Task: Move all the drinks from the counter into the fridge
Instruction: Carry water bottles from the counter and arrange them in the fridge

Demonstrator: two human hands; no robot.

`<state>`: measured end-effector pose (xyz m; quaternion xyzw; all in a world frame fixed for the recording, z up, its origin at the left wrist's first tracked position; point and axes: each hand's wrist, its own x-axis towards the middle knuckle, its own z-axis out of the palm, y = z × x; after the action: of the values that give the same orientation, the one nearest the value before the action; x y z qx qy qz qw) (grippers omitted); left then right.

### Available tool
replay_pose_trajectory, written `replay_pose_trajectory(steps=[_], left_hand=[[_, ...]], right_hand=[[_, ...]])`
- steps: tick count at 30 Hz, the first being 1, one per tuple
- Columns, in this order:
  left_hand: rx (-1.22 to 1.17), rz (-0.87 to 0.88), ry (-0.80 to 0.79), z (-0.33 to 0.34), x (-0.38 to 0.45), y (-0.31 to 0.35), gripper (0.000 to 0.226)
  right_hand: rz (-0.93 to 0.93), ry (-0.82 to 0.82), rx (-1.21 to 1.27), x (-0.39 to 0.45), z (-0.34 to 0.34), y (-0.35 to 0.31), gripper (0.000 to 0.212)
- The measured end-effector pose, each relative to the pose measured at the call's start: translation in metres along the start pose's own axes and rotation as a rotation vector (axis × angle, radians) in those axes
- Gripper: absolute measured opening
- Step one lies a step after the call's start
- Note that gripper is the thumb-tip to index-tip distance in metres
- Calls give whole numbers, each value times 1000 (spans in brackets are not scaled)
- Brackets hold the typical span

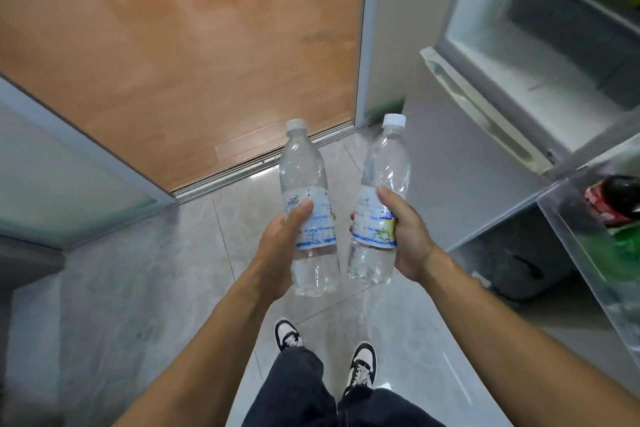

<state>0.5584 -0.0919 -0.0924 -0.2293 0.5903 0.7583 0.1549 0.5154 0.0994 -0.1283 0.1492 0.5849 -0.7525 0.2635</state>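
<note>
- Left hand (pixel 282 246): wrapped round the labelled middle of a clear plastic water bottle with white screw cap and blue-and-white label (pixel 309 208); thumb laid across the label front; bottle held upright, tilted slightly, above the floor.
- Right hand (pixel 405 236): wrapped round a second clear plastic water bottle with white cap and blue, white and yellow label (pixel 381 204); thumb pressed on the upper edge of the label; bottle leaning a little to the right.
- Both bottles: side by side, close but apart, held in the air in front of the body, left of the fridge and outside it.
- White fridge with open upper compartment (pixel 540 55): at right; pale interior floor visible, dark blurred items on a shelf at top right.
- Transparent fridge door shelf (pixel 568 229): at far right edge; dark cola bottle with red label (pixel 613 201) lying or leaning in it, a green item (pixel 623 250) just below, blurred.
- Grey marble-pattern tiled floor (pixel 121 288): underfoot; black-and-white sneakers (pixel 362 367) and dark trousers at bottom.
- Light brown wooden floor (pixel 173 45): beyond a metal sliding-door track.
- Frosted glass door panel (pixel 52 184): at left.
</note>
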Motion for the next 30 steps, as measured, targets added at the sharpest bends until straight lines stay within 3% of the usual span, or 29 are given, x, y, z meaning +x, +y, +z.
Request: replay_pose_trajectory(steps=[4, 13, 25, 30], left_hand=[[18, -18, -101, 3, 66, 32, 54], [144, -6, -380, 40, 204, 142, 48], [343, 80, -736, 201, 293, 218, 16], [386, 125, -799, 275, 317, 240, 36]], right_hand=[[-31, 112, 26, 44, -1, -27, 65], [-211, 424, 184, 113, 11, -118, 64], [-494, 836, 268, 115, -65, -231, 60], [-533, 947, 328, 123, -122, -281, 55]])
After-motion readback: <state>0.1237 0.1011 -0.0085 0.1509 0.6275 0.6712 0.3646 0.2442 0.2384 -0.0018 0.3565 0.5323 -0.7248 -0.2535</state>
